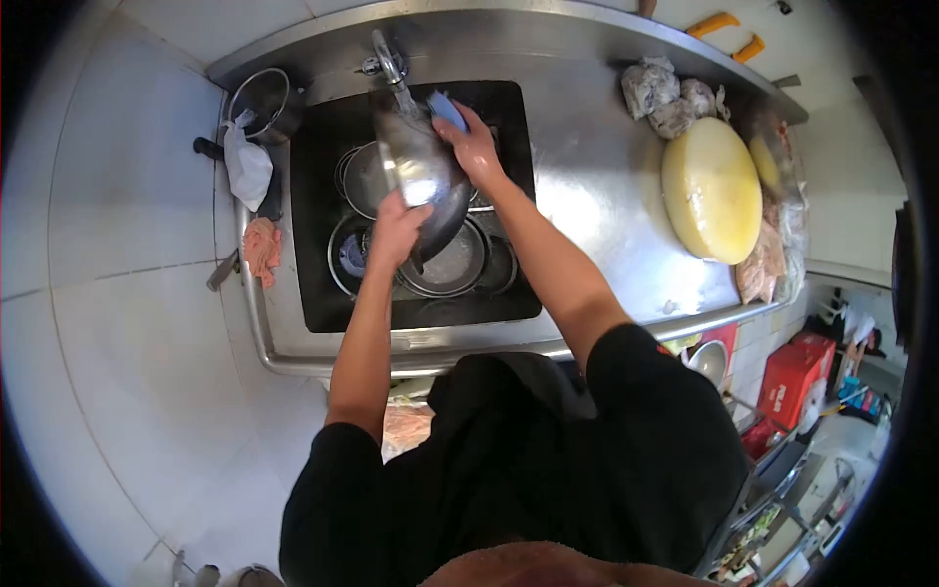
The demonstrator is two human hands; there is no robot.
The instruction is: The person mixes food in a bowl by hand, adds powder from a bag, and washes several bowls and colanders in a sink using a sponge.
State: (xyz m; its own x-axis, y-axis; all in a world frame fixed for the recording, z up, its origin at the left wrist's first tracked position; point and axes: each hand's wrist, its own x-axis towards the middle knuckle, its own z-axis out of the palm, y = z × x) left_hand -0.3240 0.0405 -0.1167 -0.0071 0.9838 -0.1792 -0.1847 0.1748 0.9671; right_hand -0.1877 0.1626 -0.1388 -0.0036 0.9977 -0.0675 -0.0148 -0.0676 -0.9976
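Observation:
Over the dark sink basin, my left hand grips the near edge of a large shiny metal bowl, which is tilted. My right hand has its fingers closed round a blue sponge at the bowl's far right edge. Water runs from the faucet onto the bowl's upper part. Beneath the bowl, a metal pot and other round pans lie in the basin, partly hidden by the bowl and my arms.
Left of the basin stand a metal pot, a white bag and a pink cloth. On the right counter are a big yellow round block, wrapped bundles and plastic bags. The sink's front rim runs before my body.

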